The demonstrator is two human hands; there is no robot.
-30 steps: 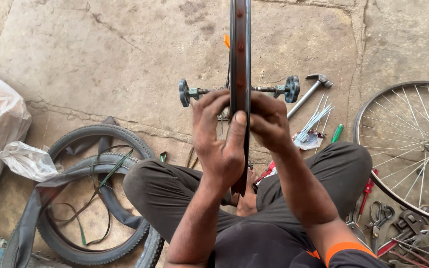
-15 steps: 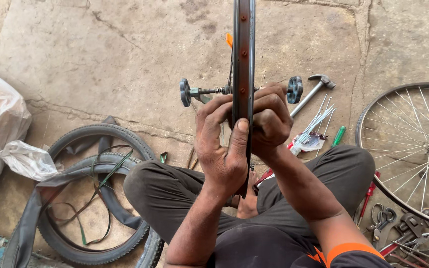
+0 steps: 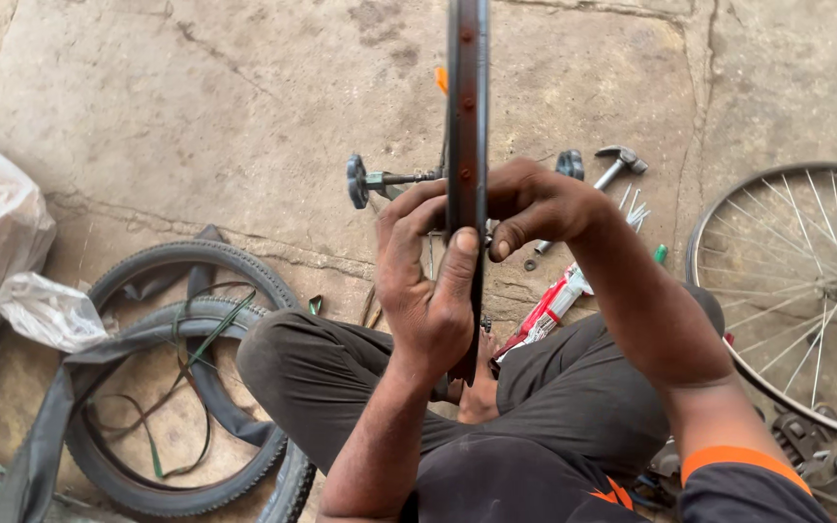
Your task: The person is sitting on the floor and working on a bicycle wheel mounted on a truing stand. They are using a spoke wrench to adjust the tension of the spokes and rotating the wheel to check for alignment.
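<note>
I hold a dark bicycle wheel rim point(image 3: 466, 87) upright, seen edge-on, above my crossed legs. My left hand point(image 3: 426, 281) grips the rim from the left, its thumb pressed on the rim's inner face. From the right, my right hand point(image 3: 535, 201) wraps the rim with its fingers curled around it. An axle with a black round knob point(image 3: 356, 181) sticks out to the left of the rim at hub height. The hub itself is hidden behind my hands.
Black tyres and a loose inner tube point(image 3: 176, 387) lie on the concrete at lower left, beside a plastic bag point(image 3: 2, 261). A spoked wheel point(image 3: 806, 291) lies at right. A hammer point(image 3: 617, 165), loose spokes and small tools sit behind the rim.
My right hand has shifted up and over the rim, closing tighter around it. The left thumb has slid along the rim's inner face.
</note>
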